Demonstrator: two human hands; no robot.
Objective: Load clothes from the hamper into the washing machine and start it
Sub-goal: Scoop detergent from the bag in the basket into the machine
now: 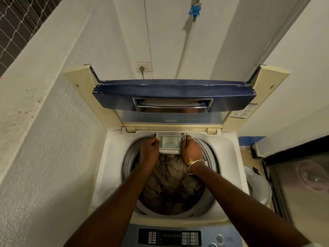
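Control panel point(170, 237) at six o'clock, untouched; clothes point(169, 177) lie in the drum point(129, 157). At twelve o'clock, left hand point(149, 148) and right hand point(191, 149) curl round the detergent drawer point(169, 142). Soap step, I'd say: seat it, shut lid point(174, 97).

One wide-angle head camera looks forward and steeply down from close above the washing machine point(229, 157); its drum point(208, 198) sits at lower centre, the wall point(165, 32) in the upper part.

- Washing machine point(110, 168): white body.
- Lid point(174, 97): dark blue, cream frame.
- Clothes point(170, 179): beige and brown.
- Control panel point(170, 237): pale blue with black keypad.
- Tap fitting point(195, 10): bright blue.
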